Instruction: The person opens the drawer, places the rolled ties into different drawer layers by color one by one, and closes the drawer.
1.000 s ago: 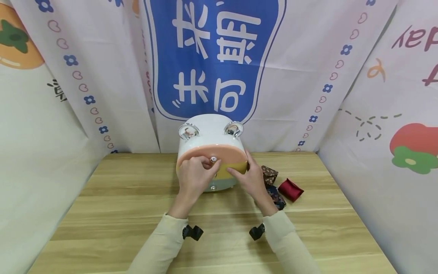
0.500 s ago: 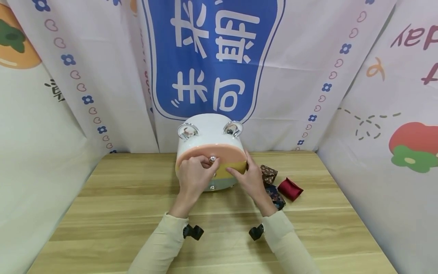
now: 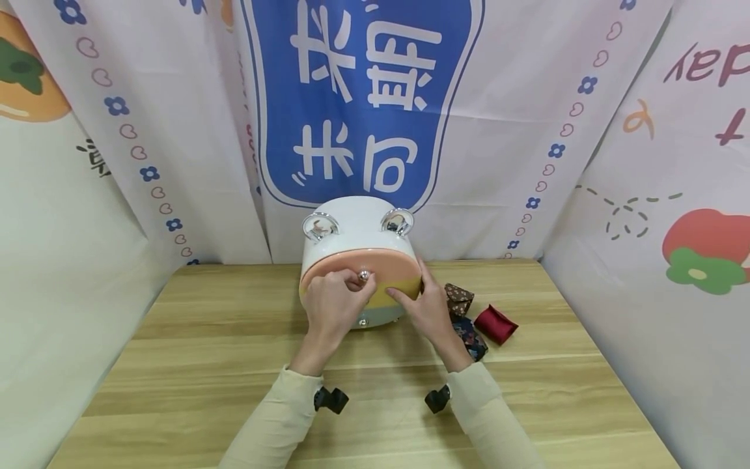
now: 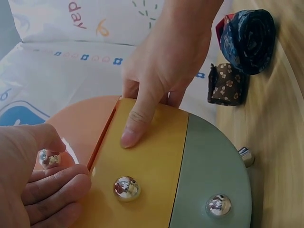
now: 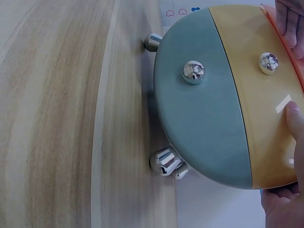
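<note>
A small oval drawer chest (image 3: 359,225) stands at the back of the table, white-bodied, with peach, yellow and green drawer fronts and silver knobs. My left hand (image 3: 333,299) pinches the knob (image 3: 364,275) of the peach top drawer (image 4: 78,121). An orange-red edge of that drawer shows along its seam with the yellow drawer (image 4: 147,166) in both wrist views. My right hand (image 3: 430,306) grips the chest's right side, its thumb (image 4: 135,126) lying on the yellow front and its other fingers partly hidden behind the edge. Below is the green drawer (image 5: 204,114).
Right of the chest lie a brown flowered pouch (image 3: 459,299), a dark blue patterned roll (image 3: 471,339) and a dark red satin roll (image 3: 496,324). Two silver rings (image 3: 321,226) sit on the chest's top. A printed cloth (image 3: 498,130) hangs directly behind the wooden table (image 3: 234,365).
The peach front and its knob sit slightly lower in the head view, and the yellow drawer's knob is now hidden behind my left hand. Both hands keep their holds; the view shifts slightly.
</note>
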A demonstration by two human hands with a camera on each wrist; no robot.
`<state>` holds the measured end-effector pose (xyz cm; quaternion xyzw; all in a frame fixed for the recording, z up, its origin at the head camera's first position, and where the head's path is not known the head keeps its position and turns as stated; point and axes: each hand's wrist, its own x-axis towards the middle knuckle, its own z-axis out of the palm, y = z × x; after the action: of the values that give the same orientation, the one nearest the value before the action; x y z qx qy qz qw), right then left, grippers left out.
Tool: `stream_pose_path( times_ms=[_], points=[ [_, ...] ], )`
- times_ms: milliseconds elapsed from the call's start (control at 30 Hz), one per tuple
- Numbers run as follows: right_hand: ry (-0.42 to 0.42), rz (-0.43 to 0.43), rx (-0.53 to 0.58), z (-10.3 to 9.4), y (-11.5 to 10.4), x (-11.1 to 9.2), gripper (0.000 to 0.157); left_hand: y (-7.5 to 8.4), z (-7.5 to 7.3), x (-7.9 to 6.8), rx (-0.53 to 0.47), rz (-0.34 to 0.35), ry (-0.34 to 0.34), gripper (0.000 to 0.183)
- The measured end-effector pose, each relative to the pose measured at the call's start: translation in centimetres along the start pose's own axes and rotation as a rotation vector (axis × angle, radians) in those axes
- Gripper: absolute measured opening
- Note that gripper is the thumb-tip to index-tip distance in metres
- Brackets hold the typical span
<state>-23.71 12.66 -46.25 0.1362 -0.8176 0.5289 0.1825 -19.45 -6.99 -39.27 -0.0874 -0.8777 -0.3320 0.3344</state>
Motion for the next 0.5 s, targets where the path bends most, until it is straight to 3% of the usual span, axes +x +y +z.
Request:
stream_pose_path(
  times_ms=[500],
  points=[
    [0.01,-0.013,-0.022,-0.05,-0.02,-0.16,0.096,0.35,-0.37,-0.95,0.019,0.071,0.044,0.036]
  ],
)
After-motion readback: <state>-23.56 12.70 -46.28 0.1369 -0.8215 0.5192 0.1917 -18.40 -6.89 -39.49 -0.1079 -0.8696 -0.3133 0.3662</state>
